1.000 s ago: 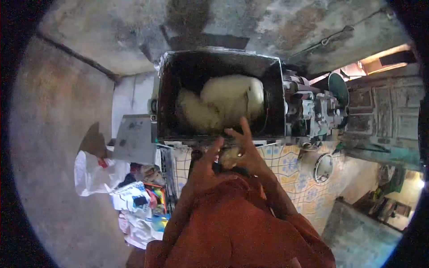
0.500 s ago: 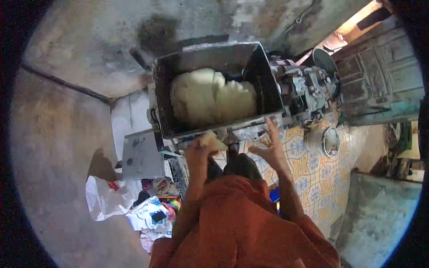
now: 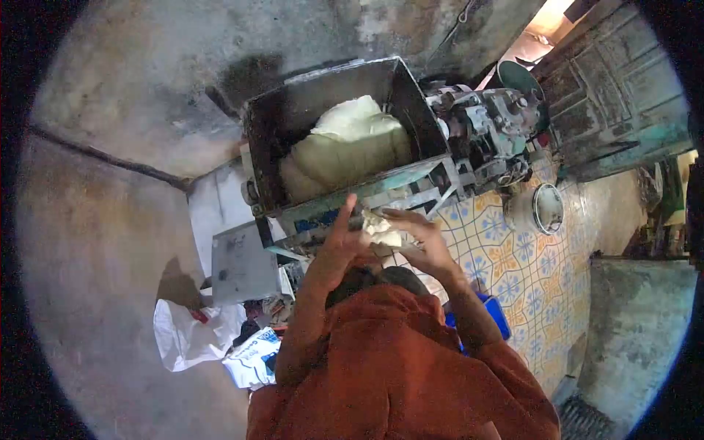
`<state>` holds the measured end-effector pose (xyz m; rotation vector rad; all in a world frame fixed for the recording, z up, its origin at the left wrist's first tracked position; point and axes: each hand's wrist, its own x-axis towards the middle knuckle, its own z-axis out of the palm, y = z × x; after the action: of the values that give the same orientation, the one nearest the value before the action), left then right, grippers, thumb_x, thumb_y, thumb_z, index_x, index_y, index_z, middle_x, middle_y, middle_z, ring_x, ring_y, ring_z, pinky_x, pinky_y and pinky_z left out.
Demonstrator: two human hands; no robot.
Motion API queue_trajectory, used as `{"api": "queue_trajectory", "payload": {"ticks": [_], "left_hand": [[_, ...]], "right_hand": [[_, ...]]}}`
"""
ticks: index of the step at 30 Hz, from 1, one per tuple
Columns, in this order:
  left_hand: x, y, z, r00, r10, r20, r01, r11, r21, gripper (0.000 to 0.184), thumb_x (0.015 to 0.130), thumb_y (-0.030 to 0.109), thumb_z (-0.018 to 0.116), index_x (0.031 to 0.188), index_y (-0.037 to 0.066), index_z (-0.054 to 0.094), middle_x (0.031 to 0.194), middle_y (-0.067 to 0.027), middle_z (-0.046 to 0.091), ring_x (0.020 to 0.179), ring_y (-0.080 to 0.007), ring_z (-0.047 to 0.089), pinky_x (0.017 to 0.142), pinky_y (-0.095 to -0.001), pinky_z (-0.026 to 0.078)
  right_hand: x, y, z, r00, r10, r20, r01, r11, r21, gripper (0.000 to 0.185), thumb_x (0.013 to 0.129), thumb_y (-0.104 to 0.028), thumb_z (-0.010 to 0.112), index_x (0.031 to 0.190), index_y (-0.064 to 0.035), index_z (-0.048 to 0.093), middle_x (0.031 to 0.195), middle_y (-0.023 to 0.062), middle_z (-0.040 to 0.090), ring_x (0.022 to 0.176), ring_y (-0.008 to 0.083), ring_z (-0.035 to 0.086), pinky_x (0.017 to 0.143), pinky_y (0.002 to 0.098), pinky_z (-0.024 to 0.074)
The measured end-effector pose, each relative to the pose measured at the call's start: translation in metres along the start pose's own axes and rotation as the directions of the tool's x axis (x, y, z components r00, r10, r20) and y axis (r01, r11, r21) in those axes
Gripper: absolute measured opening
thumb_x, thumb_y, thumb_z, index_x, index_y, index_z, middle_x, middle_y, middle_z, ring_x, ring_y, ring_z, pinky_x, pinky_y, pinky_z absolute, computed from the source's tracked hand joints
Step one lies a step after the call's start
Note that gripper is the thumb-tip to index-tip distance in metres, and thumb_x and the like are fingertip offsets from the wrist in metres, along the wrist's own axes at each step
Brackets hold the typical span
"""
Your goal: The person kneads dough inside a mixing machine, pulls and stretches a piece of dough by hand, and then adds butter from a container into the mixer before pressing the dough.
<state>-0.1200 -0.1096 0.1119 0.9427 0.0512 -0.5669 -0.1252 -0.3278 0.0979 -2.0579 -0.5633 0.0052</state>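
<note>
A small pale piece of dough (image 3: 383, 232) is between my two hands, in front of the mixer trough. My left hand (image 3: 340, 248) grips its left side, with one finger pointing up toward the trough rim. My right hand (image 3: 429, 246) curls over the piece from the right, fingers bent onto it. Just beyond, a large lump of dough (image 3: 356, 147) lies in the dark metal mixer trough (image 3: 268, 136), folded and lit brightest at its top. Parts of my fingers are hidden behind the piece and blurred.
Motor and gears (image 3: 488, 132) adjoin the trough's right side. A grey metal box (image 3: 246, 265) stands at left, above white bags (image 3: 198, 334). On the patterned tile floor (image 3: 513, 257) are a round container (image 3: 548, 209) and a blue object (image 3: 493, 315) by my right arm.
My right hand, spread apart before, has come in to the dough piece that my left hand held. My view has shifted, and the big lump in the trough has a different shape.
</note>
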Motion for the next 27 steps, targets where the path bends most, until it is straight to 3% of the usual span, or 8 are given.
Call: {"api": "queue_trajectory", "payload": {"ticks": [3, 5, 7, 8, 12, 19, 21, 27], "left_hand": [[-0.006, -0.01, 0.006, 0.989, 0.055, 0.139, -0.126, 0.803, 0.583, 0.107, 0.076, 0.023, 0.081, 0.152, 0.011, 0.006, 0.13, -0.0198, 0.051, 0.097, -0.0207, 0.063, 0.083, -0.0347, 0.055], [-0.009, -0.026, 0.024, 0.995, -0.065, 0.077, 0.031, 0.924, 0.382, 0.103, 0.075, 0.013, 0.082, 0.151, 0.009, 0.013, 0.125, -0.0168, 0.055, 0.097, -0.019, 0.063, 0.084, -0.0324, 0.054], [0.001, -0.067, 0.02, 0.943, 0.177, 0.282, -0.328, 0.641, 0.694, 0.089, 0.077, 0.013, 0.079, 0.147, 0.005, 0.026, 0.117, -0.0104, 0.06, 0.096, -0.0152, 0.063, 0.081, -0.0297, 0.054], [-0.01, -0.046, 0.059, 0.978, -0.033, 0.206, -0.097, 0.801, 0.591, 0.065, 0.079, 0.013, 0.077, 0.135, 0.002, 0.047, 0.104, -0.0042, 0.065, 0.087, -0.0107, 0.063, 0.074, -0.0267, 0.054], [-0.015, -0.088, 0.087, 0.997, -0.057, -0.047, 0.073, 0.876, 0.477, 0.029, 0.082, 0.013, 0.074, 0.107, 0.0, 0.067, 0.09, -0.0023, 0.066, 0.075, -0.0076, 0.062, 0.067, -0.0229, 0.053], [-0.034, -0.128, 0.102, 0.955, 0.064, -0.289, 0.038, 0.942, 0.332, 0.031, 0.091, 0.027, 0.059, 0.111, 0.003, 0.064, 0.099, -0.0093, 0.067, 0.084, -0.0166, 0.067, 0.062, -0.0263, 0.058], [-0.035, -0.116, 0.102, 0.958, 0.049, -0.283, 0.021, 0.971, 0.239, 0.034, 0.096, 0.029, 0.053, 0.116, 0.002, 0.059, 0.11, -0.012, 0.064, 0.089, -0.0222, 0.067, 0.061, -0.0269, 0.059], [-0.03, -0.146, 0.132, 0.952, -0.076, 0.297, -0.108, 0.823, 0.558, 0.052, 0.084, 0.005, 0.071, 0.131, 0.001, 0.049, 0.122, -0.0073, 0.056, 0.104, -0.0151, 0.057, 0.09, -0.0285, 0.048]], "right_hand": [[-0.018, -0.014, -0.005, 0.965, 0.219, -0.142, -0.182, 0.955, 0.235, 0.028, 0.077, -0.01, 0.069, 0.104, -0.0021, 0.067, 0.109, 0.0112, 0.067, 0.107, 0.0249, 0.061, 0.096, 0.0377, 0.0439], [-0.035, -0.025, -0.018, 0.962, 0.219, -0.16, -0.201, 0.972, 0.125, 0.028, 0.076, -0.011, 0.068, 0.103, -0.0038, 0.067, 0.1, 0.0132, 0.069, 0.1, 0.0271, 0.064, 0.088, 0.0383, 0.0469], [-0.059, -0.027, -0.024, 0.956, 0.263, -0.131, -0.261, 0.965, 0.034, 0.028, 0.074, -0.013, 0.07, 0.1, -0.0051, 0.067, 0.096, 0.0144, 0.068, 0.096, 0.0294, 0.064, 0.083, 0.0387, 0.0476], [-0.071, -0.028, -0.027, 0.953, 0.293, -0.075, -0.298, 0.952, -0.068, 0.028, 0.072, -0.015, 0.072, 0.098, -0.0063, 0.068, 0.093, 0.0157, 0.068, 0.092, 0.0317, 0.064, 0.079, 0.0391, 0.0483], [-0.11, -0.034, -0.038, 0.931, 0.299, -0.21, -0.316, 0.947, -0.05, 0.029, 0.071, -0.023, 0.075, 0.095, -0.0075, 0.067, 0.082, 0.0143, 0.067, 0.071, 0.0337, 0.064, 0.064, 0.0389, 0.0487], [-0.18, -0.014, -0.033, 0.814, 0.506, -0.284, -0.418, 0.851, 0.318, 0.05, 0.078, -0.034, 0.076, 0.117, -0.0057, 0.062, 0.089, 0.0115, 0.07, 0.074, 0.0255, 0.068, 0.068, 0.0343, 0.0534], [-0.196, -0.01, -0.04, 0.605, 0.655, -0.452, -0.57, 0.753, 0.329, 0.064, 0.076, -0.025, 0.081, 0.127, -0.0029, 0.05, 0.095, 0.0109, 0.07, 0.074, 0.0227, 0.068, 0.069, 0.0303, 0.0534], [-0.174, -0.04, -0.05, 0.792, 0.372, -0.485, -0.555, 0.77, -0.315, 0.1, 0.065, -0.017, 0.08, 0.147, -0.0103, 0.025, 0.131, 0.0219, 0.051, 0.118, 0.0399, 0.051, 0.099, 0.047, 0.0388]]}}
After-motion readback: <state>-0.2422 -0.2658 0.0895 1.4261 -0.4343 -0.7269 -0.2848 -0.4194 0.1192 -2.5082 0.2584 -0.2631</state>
